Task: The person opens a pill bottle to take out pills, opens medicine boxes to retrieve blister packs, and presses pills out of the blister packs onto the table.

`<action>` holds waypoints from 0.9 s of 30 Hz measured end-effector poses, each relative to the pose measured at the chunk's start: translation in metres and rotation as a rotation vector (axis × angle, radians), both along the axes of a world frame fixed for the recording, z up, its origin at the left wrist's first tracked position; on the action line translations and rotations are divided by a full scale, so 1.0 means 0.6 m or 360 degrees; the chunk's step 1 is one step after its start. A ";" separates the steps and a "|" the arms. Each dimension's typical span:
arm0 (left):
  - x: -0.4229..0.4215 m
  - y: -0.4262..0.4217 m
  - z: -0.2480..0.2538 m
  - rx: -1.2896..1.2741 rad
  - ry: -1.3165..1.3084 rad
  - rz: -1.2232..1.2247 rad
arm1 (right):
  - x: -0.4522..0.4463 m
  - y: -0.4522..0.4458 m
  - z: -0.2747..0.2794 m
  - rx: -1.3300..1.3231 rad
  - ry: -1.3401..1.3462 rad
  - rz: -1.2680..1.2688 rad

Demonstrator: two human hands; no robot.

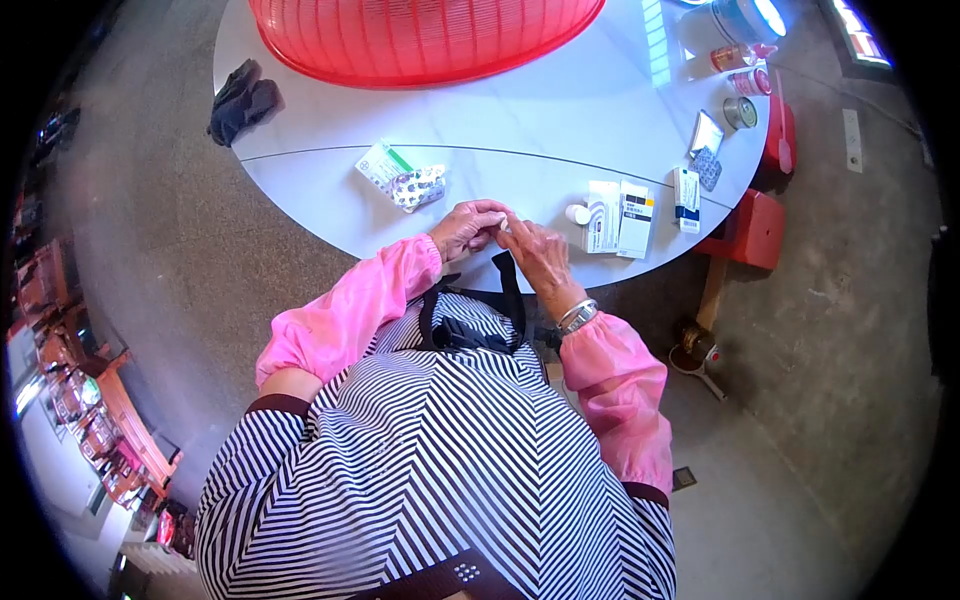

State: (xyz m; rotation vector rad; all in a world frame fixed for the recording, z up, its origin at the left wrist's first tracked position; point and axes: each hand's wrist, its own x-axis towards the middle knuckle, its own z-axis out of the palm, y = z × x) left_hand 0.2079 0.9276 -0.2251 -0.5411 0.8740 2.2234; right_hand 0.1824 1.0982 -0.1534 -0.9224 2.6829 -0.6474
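My left hand (pixel 466 229) and my right hand (pixel 538 257) meet at the table's near edge, fingers pinched together. Between their fingertips is a small white thing (pixel 503 226), too small to name and mostly covered by the fingers. Left of my hands lie a green-and-white medicine box (pixel 380 166) and silvery blister packs (pixel 419 187). To the right, a small white bottle (pixel 577 214) is nearest my right hand. Beside it are a white box with purple curves (pixel 602 216) and a white box with a black-and-yellow print (pixel 636 219).
A large red mesh cover (pixel 430 40) stands on the round white table (pixel 330 190). Dark cloth (pixel 243 102) lies at the left rim. Along the right rim are a blue-and-white box (pixel 687 199), a blister pack (pixel 706 168), a tin (pixel 740 112) and jars. Red stools (pixel 750 230) stand below.
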 end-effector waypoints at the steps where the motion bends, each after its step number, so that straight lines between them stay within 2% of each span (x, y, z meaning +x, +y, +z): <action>1: -0.001 -0.001 0.002 0.0006 -0.0003 -0.0001 | -0.006 0.001 0.003 -0.0009 0.0007 0.0050; 11: -0.001 0.003 0.006 -0.0060 -0.0068 0.0032 | -0.027 -0.020 0.013 0.0263 -0.0124 0.0271; 14: 0.000 0.000 0.006 -0.0044 -0.0076 0.0059 | -0.019 -0.027 -0.005 0.0358 0.0062 0.0291; 17: 0.001 -0.001 0.003 -0.0013 -0.0065 0.0048 | -0.027 -0.025 0.021 0.0161 -0.0118 0.0188; 20: 0.000 -0.003 0.004 0.0095 -0.0041 0.0041 | -0.020 -0.024 0.051 -0.0253 -0.0368 -0.0285; 23: 0.002 -0.005 -0.006 0.0127 -0.0042 0.0001 | -0.003 -0.014 0.031 -0.0169 -0.0337 -0.0380; 27: 0.002 -0.004 -0.006 0.0073 0.0007 -0.0144 | 0.006 -0.012 0.027 -0.0127 -0.0207 -0.0283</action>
